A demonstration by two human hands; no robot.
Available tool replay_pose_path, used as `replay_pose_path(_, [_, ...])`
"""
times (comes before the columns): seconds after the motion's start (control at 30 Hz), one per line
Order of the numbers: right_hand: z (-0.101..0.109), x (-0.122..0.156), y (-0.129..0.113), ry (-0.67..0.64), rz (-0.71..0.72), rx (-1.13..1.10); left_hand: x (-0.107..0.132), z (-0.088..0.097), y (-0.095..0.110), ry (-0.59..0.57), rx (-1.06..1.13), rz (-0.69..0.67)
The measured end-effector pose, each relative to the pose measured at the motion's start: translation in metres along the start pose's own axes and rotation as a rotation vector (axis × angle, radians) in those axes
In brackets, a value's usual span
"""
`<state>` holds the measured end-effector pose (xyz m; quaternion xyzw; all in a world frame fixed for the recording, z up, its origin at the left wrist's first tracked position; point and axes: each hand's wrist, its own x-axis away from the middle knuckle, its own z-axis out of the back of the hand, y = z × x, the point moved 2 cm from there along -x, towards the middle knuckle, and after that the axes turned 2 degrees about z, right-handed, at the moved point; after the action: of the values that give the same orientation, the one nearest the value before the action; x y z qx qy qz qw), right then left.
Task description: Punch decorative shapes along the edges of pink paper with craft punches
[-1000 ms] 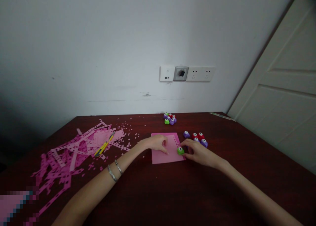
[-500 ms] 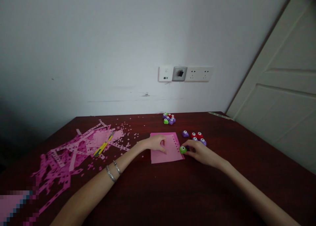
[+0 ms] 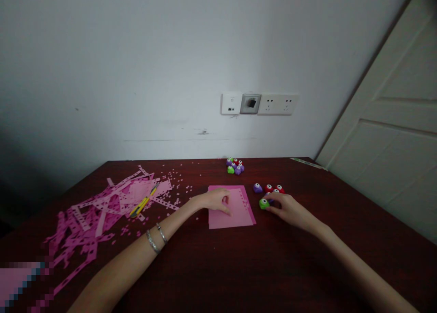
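My left hand (image 3: 217,200) lies on a small stack of pink paper sheets (image 3: 237,218), thumb and fingers apart, pressing on the paper. A row of small punched shapes runs down the right side of the top sheet. To the right of the stack, my right hand (image 3: 287,208) grips a green craft punch (image 3: 263,204) with a white round button between thumb and fingers. Just behind that hand stand a purple punch (image 3: 257,188), a red punch (image 3: 280,188) and several others, some partly hidden by the fingers.
Further back is a cluster of coloured punches (image 3: 235,166). Punched pink paper strips (image 3: 102,208) are heaped on the left, with a yellow utility knife (image 3: 145,201) on them and tiny cut-outs scattered around. A wall with sockets (image 3: 278,104) borders the dark red table (image 3: 218,272).
My right hand has drawn the green punch off the paper's right edge, moving it right. My left hand stays on the paper. The view has shifted slightly.
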<state>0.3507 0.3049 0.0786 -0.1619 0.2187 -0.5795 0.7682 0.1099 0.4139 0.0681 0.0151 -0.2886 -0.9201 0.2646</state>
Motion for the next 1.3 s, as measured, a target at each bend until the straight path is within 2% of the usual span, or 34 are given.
replay_pose_path(0.3, [-0.007, 0.002, 0.011, -0.004, 0.014, 0.035, -0.003, -0.003, -0.005, -0.003, 0.001, 0.003])
replay_pose_path(0.53, [0.003, 0.002, -0.015, 0.169, 0.112, 0.027, -0.003, -0.003, -0.006, 0.005, -0.001, 0.0])
replay_pose_path(0.6, [-0.002, 0.003, -0.026, 0.173, 0.127, -0.018, -0.003, -0.004, -0.006, 0.003, 0.001, 0.007])
replay_pose_path(0.8, [-0.035, 0.005, -0.042, 0.024, 0.086, -0.106, -0.002, -0.004, -0.006, 0.021, 0.021, -0.016])
replay_pose_path(0.93, [-0.046, 0.005, -0.037, 0.096, 0.044, -0.121, -0.001, -0.004, -0.004, 0.033, 0.01, -0.007])
replay_pose_path(1.1, [-0.05, 0.005, -0.036, 0.153, 0.02, -0.122, 0.002, 0.002, 0.001, 0.035, 0.05, -0.011])
replay_pose_path(1.2, [-0.051, 0.006, -0.038, 0.136, 0.025, -0.1, -0.004, 0.012, -0.004, 0.123, 0.117, 0.0])
replay_pose_path(1.3, [-0.051, 0.007, -0.039, 0.12, 0.03, -0.082, -0.022, 0.026, -0.02, 0.325, 0.151, 0.086])
